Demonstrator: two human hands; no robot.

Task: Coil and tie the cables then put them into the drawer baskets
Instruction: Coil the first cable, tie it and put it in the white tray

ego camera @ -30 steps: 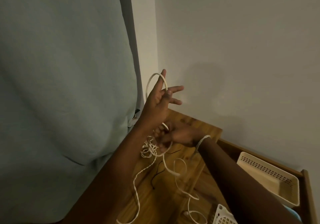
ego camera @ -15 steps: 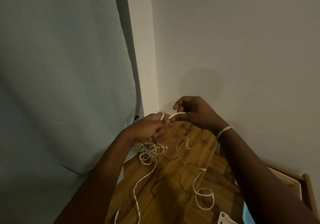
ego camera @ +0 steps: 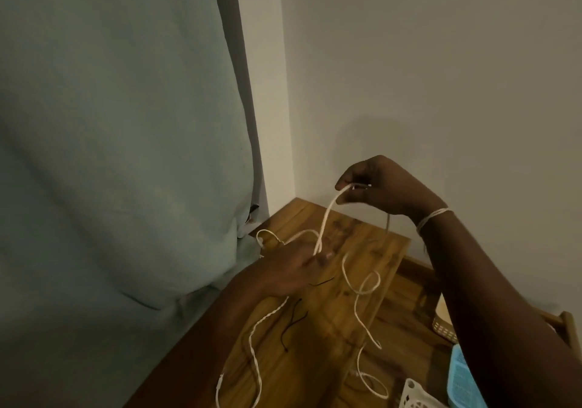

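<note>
A long white cable (ego camera: 324, 221) runs up from my left hand (ego camera: 293, 270) to my right hand (ego camera: 382, 187). My left hand holds the cable low over the wooden top (ego camera: 315, 338), fingers curled round it. My right hand is raised near the wall and pinches the cable's upper bend. Loose loops of the same white cable (ego camera: 359, 284) trail over the wood toward the front. A twisted white cord (ego camera: 255, 338) lies on the left. A cream basket (ego camera: 442, 322) peeks out behind my right forearm.
Thin black wires (ego camera: 293, 322) lie on the wood. A blue basket (ego camera: 463, 376) and a white basket's rim (ego camera: 415, 398) sit at the bottom right. A pale curtain (ego camera: 119, 155) hangs on the left, a wall behind. White cord wraps my right wrist.
My right hand has risen and moved right, pulling the cable taut upward. My left hand has dropped toward the wood. The camera has tilted down and left.
</note>
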